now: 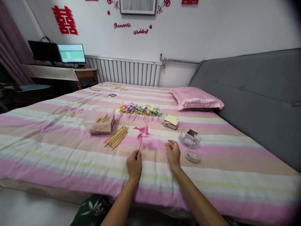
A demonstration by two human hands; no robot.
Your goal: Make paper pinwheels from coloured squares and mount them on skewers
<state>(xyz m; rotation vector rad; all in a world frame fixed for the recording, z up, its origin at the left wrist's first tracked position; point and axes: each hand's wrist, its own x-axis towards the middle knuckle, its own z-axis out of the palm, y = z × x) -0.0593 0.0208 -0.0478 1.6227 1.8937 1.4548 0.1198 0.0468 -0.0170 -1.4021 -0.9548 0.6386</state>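
Note:
My left hand (pixel 134 164) grips the lower end of a wooden stick that carries a pink paper pinwheel (pixel 143 131), held upright over the striped bed (pixel 70 150). To the right of the stick, apart from it, my right hand (pixel 172 153) hovers loosely curled and holds nothing. A loose bundle of wooden sticks (pixel 116 137) lies left of the pinwheel. A small clear container of pins (pixel 188 138) and its lid (pixel 193 156) sit just right of my right hand.
A row of finished coloured pinwheels (pixel 140 110) lies further back, with a stack of coloured paper squares (pixel 171 121) to its right. A box of sticks (pixel 102 125) is at the left. A pink pillow (pixel 196 98) rests by the grey headboard (pixel 258 94).

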